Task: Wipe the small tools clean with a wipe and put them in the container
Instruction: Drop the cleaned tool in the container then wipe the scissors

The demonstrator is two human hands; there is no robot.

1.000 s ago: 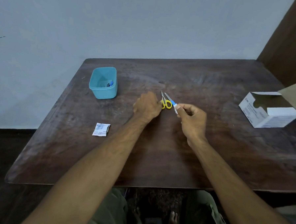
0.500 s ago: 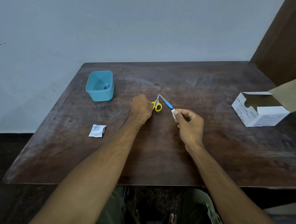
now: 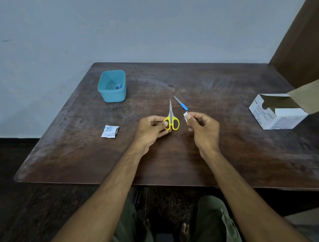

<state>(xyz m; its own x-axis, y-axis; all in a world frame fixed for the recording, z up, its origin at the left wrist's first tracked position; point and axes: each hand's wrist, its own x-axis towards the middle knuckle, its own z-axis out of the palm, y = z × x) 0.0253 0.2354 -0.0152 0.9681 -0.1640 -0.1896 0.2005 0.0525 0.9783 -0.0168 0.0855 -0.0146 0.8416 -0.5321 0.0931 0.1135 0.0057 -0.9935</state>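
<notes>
— What had changed since the frame before?

— In the head view we saw that the left hand [image 3: 151, 128] had lifted the scissors [image 3: 171, 117] toward us, away from the blue-handled tool [image 3: 181, 104]. Half a second before, both tools were close together at the fingers. Now the blue-handled tool lay alone on the table [image 3: 79, 153], just beyond the right hand [image 3: 203, 130].

— How did the hands stand?

— The left hand had its thumb and fingers curled on the yellow handle loop of the scissors, and the closed blades pointed away from us. The right hand pinched a small white wipe [image 3: 185, 115] between thumb and forefinger; the other fingers were curled in.

— And the container?

— We saw the teal container [image 3: 112, 86] at the far left of the table, well apart from both hands, with some small things inside which we could not identify. A torn wipe packet [image 3: 110, 131] lay near the left side, and an open white box [image 3: 279, 112] stood at the right.
</notes>
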